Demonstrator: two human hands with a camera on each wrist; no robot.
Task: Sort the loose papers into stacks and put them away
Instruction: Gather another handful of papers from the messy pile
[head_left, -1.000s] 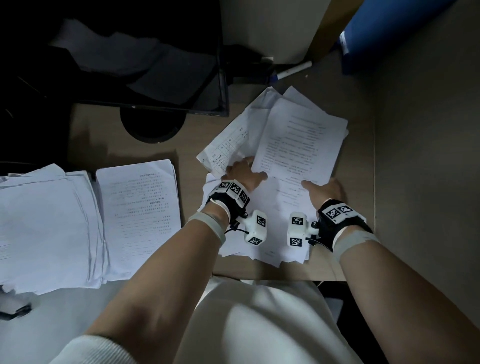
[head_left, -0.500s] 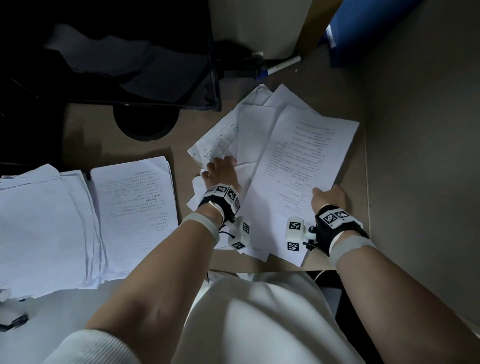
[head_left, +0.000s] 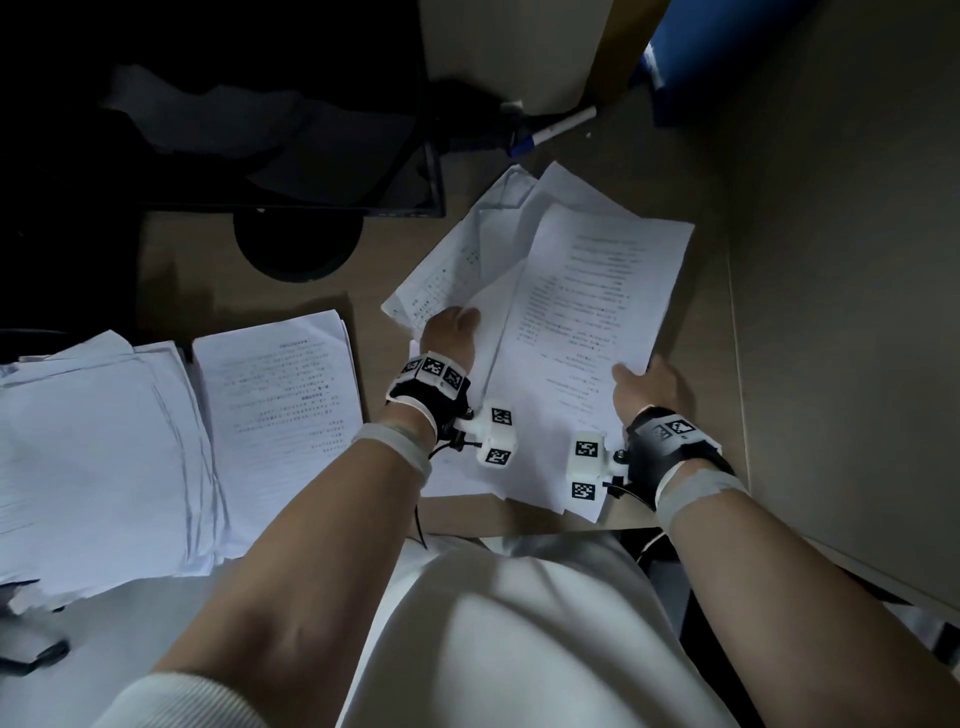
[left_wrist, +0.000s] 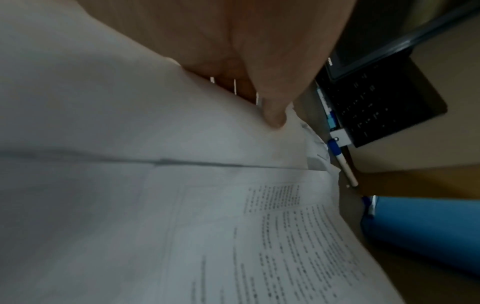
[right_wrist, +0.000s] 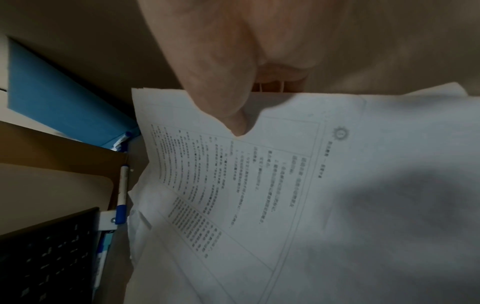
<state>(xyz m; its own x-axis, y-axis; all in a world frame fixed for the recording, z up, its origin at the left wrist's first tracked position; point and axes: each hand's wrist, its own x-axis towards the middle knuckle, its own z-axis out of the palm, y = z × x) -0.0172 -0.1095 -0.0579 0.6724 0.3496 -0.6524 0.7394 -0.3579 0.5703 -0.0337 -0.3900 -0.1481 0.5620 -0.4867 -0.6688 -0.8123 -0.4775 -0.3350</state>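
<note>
Head view: the right hand (head_left: 647, 387) pinches the right edge of a printed sheet (head_left: 592, 332), which lies tilted atop the loose papers (head_left: 457, 275) on the desk (head_left: 696, 415). The left hand (head_left: 451, 335) rests on those papers, fingers bent — two stacks (head_left: 156, 426) lie well to the left.

Left wrist view: the thumb (left_wrist: 272, 111) presses a blank page, the fingers tucked under its edge.

Right wrist view: thumb (right_wrist: 228, 111) on top, fingers beneath — a pen (right_wrist: 123, 185) lies just beside the sheet.
</note>
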